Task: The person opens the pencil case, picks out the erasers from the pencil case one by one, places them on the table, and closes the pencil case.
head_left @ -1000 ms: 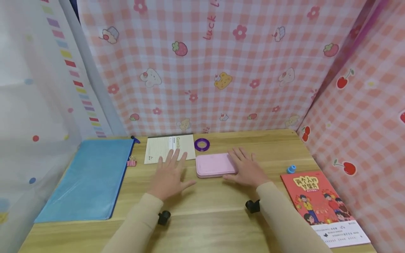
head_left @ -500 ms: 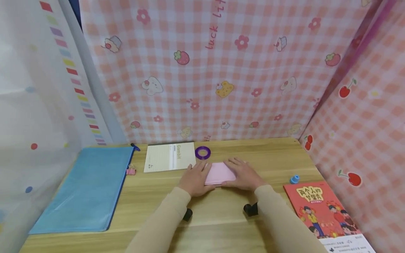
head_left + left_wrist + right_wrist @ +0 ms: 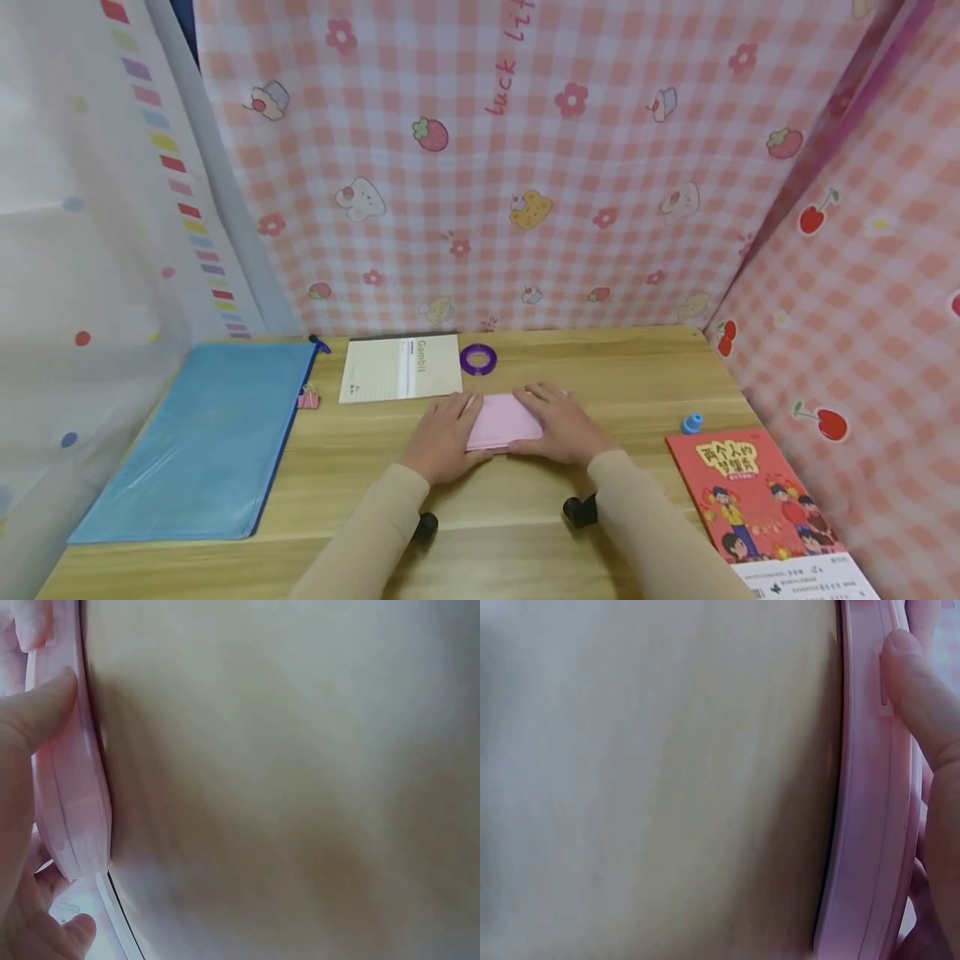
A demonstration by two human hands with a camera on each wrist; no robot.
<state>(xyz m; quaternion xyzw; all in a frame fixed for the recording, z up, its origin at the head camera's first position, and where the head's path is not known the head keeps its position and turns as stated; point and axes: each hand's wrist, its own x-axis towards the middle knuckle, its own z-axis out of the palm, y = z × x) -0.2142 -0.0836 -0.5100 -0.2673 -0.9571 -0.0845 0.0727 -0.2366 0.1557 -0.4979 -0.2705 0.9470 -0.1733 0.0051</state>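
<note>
A flat pink case with rounded corners (image 3: pixel 504 419) lies on the wooden table, held between two hands. My left hand (image 3: pixel 441 440) grips its left end, and its thumb (image 3: pixel 46 709) presses on the near side wall in the left wrist view. At the other end, my right hand (image 3: pixel 562 428) holds the case. In the right wrist view, that thumb (image 3: pixel 919 694) rests by a small latch-like recess in the pink side wall (image 3: pixel 866 802). Fingers of both hands reach round the case's ends and partly hide them.
Behind the case are a notebook (image 3: pixel 401 368) and a purple ring-shaped roll (image 3: pixel 478 359). A blue folder (image 3: pixel 202 442), a pink binder clip (image 3: pixel 308 399) and a dark blue item (image 3: pixel 320 345) lie left. On the right are a blue cap-like piece (image 3: pixel 692 423) and a red booklet (image 3: pixel 750 492).
My left hand has come right from above the table near the notebook and taken hold of the pink case. Both hands have then shifted the case slightly left and nearer to me.
</note>
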